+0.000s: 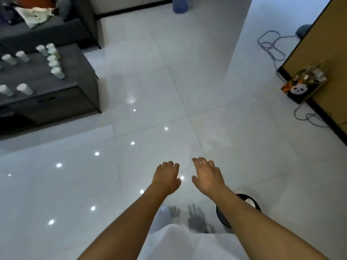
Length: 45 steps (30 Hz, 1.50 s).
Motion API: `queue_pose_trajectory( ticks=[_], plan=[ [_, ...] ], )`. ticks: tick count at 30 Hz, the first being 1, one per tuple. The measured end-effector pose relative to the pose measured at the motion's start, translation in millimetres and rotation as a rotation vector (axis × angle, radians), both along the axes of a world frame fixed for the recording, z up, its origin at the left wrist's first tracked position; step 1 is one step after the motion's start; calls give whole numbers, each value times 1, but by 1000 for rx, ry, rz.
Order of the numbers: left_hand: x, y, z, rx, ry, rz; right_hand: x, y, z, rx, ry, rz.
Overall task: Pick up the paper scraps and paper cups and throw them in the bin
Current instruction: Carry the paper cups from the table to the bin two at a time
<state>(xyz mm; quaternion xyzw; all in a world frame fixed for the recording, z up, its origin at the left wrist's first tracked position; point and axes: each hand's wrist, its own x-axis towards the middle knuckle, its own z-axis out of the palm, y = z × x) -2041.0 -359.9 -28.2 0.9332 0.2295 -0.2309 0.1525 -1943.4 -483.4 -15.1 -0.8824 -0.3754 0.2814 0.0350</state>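
Holding my left hand (166, 175) and right hand (207, 176) out, loosely curled, empty; paper cups (53, 61) stand on the dark table (75, 72) at ten o'clock, bin (223, 212) at five.

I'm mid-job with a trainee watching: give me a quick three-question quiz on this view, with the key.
1. True or false: the left hand is carrying a paper cup.
2. Where do the paper cups stand? A) on the floor B) on the dark low table C) inside the bin
3. Fill in: the black bin shows partly under the ____ forearm.

Key
1. False; both it and the right hand hold nothing, fingers loosely curled above the floor.
2. B.
3. Right.
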Motion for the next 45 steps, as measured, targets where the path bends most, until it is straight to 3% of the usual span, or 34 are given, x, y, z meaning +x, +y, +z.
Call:
queue_pose_trajectory(
  ticks=[15, 33, 45],
  plan=[
    [-159, 323, 39, -3, -36, 506, -115, 366, 19, 71, 1, 386],
    [-137, 663, 42, -11, -149, 896, -70, 758, 21, 105, 1, 659],
    [-199, 871, 25, -34, -114, 1005, -123, 977, 4, 53, 14, 708]
  ],
)
